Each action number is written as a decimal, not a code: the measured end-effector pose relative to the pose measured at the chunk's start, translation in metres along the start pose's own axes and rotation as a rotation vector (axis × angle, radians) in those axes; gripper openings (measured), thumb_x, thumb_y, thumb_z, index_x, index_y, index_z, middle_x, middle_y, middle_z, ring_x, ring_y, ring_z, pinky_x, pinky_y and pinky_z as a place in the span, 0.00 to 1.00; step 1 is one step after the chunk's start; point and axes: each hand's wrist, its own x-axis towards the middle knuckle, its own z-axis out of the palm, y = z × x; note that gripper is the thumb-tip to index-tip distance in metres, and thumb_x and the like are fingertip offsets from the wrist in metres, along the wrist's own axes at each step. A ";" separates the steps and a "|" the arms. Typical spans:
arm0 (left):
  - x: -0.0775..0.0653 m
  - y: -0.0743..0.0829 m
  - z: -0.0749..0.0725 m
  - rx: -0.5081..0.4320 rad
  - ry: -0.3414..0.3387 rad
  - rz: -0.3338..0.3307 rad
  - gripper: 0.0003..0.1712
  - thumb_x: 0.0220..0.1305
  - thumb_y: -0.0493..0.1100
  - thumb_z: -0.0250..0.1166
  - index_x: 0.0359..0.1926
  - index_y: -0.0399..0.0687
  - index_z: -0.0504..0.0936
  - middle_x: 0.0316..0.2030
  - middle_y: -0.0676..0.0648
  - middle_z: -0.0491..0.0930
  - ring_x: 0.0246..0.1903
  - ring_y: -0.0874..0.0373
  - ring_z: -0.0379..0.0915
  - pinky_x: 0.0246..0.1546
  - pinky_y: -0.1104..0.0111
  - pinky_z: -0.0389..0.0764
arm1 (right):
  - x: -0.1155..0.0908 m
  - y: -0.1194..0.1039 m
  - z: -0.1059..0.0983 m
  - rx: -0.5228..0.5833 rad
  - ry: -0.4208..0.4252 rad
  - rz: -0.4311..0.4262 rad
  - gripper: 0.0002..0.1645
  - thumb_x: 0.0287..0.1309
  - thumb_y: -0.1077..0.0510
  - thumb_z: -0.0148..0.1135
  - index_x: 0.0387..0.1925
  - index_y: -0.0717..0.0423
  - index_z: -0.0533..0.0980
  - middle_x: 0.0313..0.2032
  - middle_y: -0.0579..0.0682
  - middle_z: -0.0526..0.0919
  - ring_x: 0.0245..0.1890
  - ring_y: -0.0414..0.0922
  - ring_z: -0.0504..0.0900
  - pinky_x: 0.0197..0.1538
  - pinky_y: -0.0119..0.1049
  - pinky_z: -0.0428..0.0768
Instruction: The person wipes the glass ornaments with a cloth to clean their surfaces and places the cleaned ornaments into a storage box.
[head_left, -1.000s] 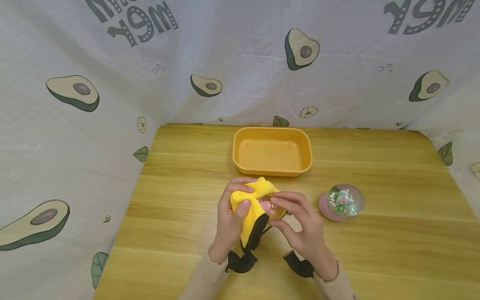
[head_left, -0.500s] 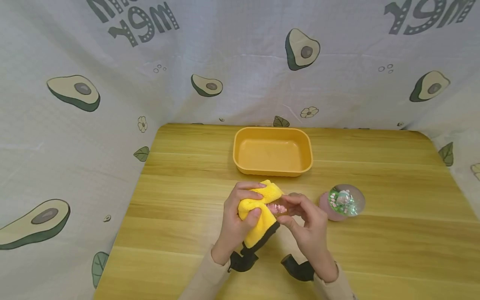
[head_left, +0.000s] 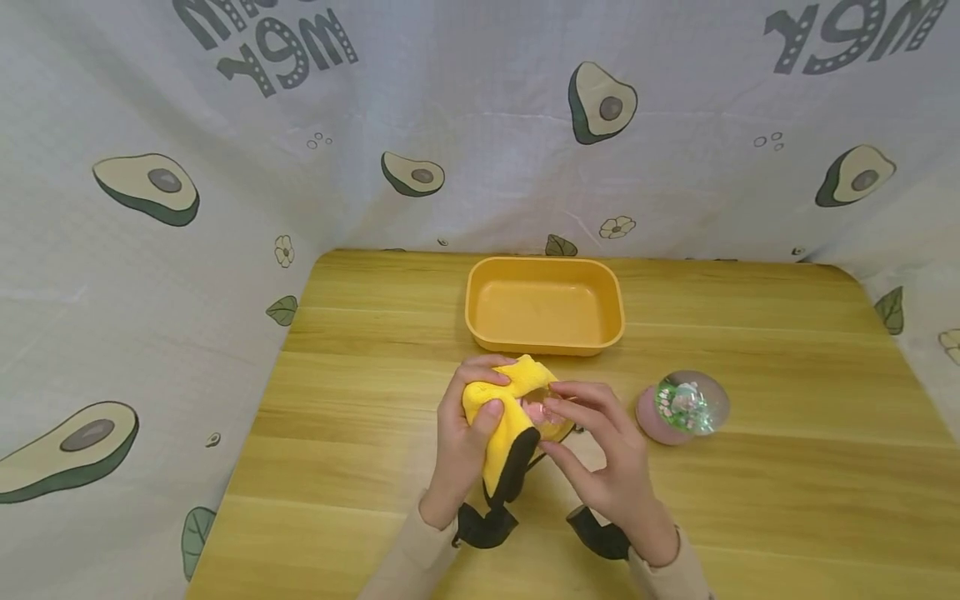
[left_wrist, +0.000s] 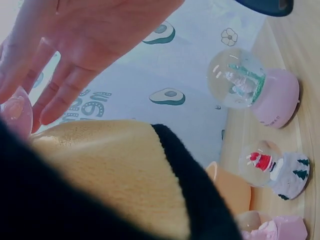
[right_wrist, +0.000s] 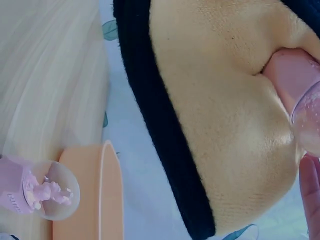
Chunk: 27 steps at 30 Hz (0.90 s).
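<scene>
My left hand point(head_left: 459, 442) grips a yellow cloth point(head_left: 504, 435) with black edging, bunched around a snow globe point(head_left: 534, 412) that has a pink figure inside. From the other side, the thumb and fingers of my right hand point(head_left: 609, 454) hold the globe's clear dome beside the cloth's edge. The right wrist view shows the globe's pink base point(right_wrist: 290, 77) poking out of a fold in the cloth. In the left wrist view the cloth point(left_wrist: 110, 170) covers much of the lower picture, and the globe is mostly cut off at the left. Cloth hides part of the left fingers.
A yellow-orange basin point(head_left: 545, 345) stands beyond my hands. Right of them is a pink-based snow globe point(head_left: 678, 407). The left wrist view also holds a Santa snow globe point(left_wrist: 275, 170) and a pink one point(left_wrist: 275, 229). Black curved pieces point(head_left: 486, 528) sit at my wrists.
Both hands, with cloth and globe, shifted slightly right half a second ago and are now back left. The globe has turned, with its dome showing more between my right fingers.
</scene>
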 end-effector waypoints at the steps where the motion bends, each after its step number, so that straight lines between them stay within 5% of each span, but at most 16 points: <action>1: 0.000 0.000 0.000 0.003 -0.004 0.000 0.16 0.61 0.47 0.53 0.40 0.36 0.69 0.47 0.37 0.69 0.46 0.41 0.68 0.39 0.61 0.77 | 0.000 0.000 0.000 -0.001 0.003 -0.011 0.20 0.50 0.57 0.64 0.37 0.73 0.75 0.38 0.66 0.76 0.42 0.51 0.75 0.45 0.28 0.73; 10: 0.001 0.002 0.001 0.067 -0.065 0.068 0.17 0.60 0.49 0.53 0.38 0.38 0.69 0.45 0.38 0.70 0.46 0.43 0.68 0.41 0.58 0.76 | -0.007 0.006 -0.001 0.016 0.066 0.015 0.24 0.45 0.56 0.66 0.35 0.76 0.75 0.33 0.63 0.78 0.36 0.46 0.77 0.42 0.27 0.74; 16: 0.001 0.000 0.001 0.167 -0.103 0.161 0.16 0.59 0.49 0.53 0.37 0.40 0.70 0.43 0.39 0.72 0.44 0.46 0.70 0.39 0.60 0.76 | -0.015 0.004 -0.003 0.087 0.078 0.238 0.25 0.46 0.57 0.66 0.34 0.79 0.73 0.29 0.59 0.78 0.30 0.40 0.76 0.36 0.25 0.76; 21: -0.001 -0.003 0.001 0.218 -0.108 0.207 0.15 0.59 0.49 0.53 0.37 0.40 0.70 0.42 0.38 0.72 0.43 0.46 0.71 0.39 0.61 0.76 | -0.023 0.006 -0.006 0.032 0.066 0.397 0.18 0.45 0.61 0.67 0.33 0.73 0.75 0.30 0.56 0.80 0.28 0.37 0.78 0.31 0.23 0.76; 27: -0.002 -0.003 0.000 0.126 -0.039 0.114 0.15 0.59 0.47 0.53 0.37 0.37 0.70 0.43 0.37 0.71 0.45 0.44 0.70 0.41 0.59 0.76 | -0.017 0.004 -0.003 -0.021 0.008 0.311 0.23 0.50 0.55 0.64 0.38 0.72 0.74 0.34 0.59 0.78 0.32 0.40 0.76 0.37 0.25 0.76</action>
